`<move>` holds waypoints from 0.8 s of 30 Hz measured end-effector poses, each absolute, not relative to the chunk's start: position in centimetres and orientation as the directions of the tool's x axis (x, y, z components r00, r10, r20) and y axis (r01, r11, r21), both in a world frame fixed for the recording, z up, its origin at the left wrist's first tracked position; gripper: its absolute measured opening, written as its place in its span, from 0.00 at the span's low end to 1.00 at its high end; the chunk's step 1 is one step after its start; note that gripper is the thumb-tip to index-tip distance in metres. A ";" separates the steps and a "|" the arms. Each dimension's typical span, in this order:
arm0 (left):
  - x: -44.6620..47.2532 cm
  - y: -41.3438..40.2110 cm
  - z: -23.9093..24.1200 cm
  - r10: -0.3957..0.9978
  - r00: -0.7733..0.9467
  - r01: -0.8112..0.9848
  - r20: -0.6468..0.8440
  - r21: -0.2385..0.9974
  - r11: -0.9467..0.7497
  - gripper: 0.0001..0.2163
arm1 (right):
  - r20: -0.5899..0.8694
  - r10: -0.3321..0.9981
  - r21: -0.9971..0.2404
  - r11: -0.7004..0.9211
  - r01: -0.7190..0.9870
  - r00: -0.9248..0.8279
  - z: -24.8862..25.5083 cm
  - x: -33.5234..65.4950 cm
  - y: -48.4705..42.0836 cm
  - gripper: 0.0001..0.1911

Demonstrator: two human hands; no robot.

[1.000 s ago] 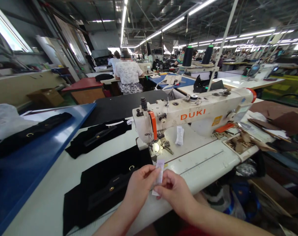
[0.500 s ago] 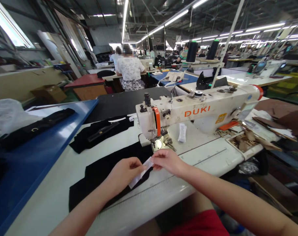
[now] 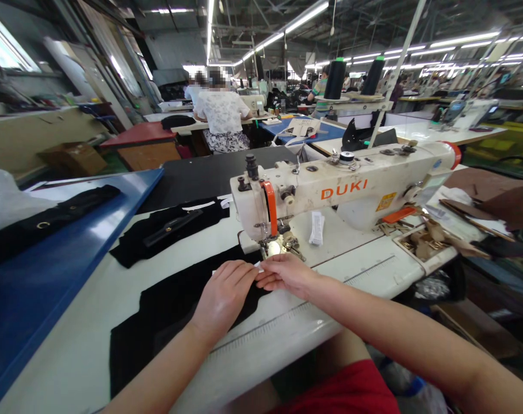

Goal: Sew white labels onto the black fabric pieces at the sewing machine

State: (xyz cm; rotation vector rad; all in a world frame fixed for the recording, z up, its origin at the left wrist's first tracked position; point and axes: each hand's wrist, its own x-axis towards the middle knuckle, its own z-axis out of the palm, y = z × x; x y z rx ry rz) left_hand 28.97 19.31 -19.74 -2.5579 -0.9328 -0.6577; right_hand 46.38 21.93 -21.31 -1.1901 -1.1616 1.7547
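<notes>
My left hand (image 3: 224, 294) lies palm down on a black garment piece (image 3: 166, 313) spread over the white sewing table (image 3: 92, 322). Its fingers cover most of a small white label (image 3: 258, 265). My right hand (image 3: 285, 275) pinches the label's right end just in front of the presser foot (image 3: 273, 248) of the white DUKI sewing machine (image 3: 339, 192). Both hands touch each other at the fingertips.
Another black piece (image 3: 166, 230) lies behind, and a third (image 3: 49, 215) on the blue table (image 3: 49, 270) at left. A stack of white labels (image 3: 316, 227) rests under the machine arm. A tray of brown scraps (image 3: 429, 244) sits at right. A person (image 3: 222, 118) sits ahead.
Both hands moved forward and down, from holding the label in the air to laying it flat on the black piece near the needle.
</notes>
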 end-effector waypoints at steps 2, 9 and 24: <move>28.8 20.0 -20.4 0.515 0.677 0.666 0.526 -0.140 -0.732 0.12 | -0.186 0.946 -0.981 -0.162 0.110 -0.267 -21.4 47.3 21.9 0.08; 29.4 20.5 -22.1 0.583 0.630 0.691 0.513 -0.026 -0.723 0.12 | 0.469 0.601 -0.359 0.799 0.482 -0.647 -22.6 50.5 18.9 0.12; 29.9 20.9 -22.1 0.605 0.642 0.688 0.471 -0.007 -0.725 0.12 | 0.430 0.509 -0.198 0.859 0.472 -0.746 -23.3 50.6 18.2 0.14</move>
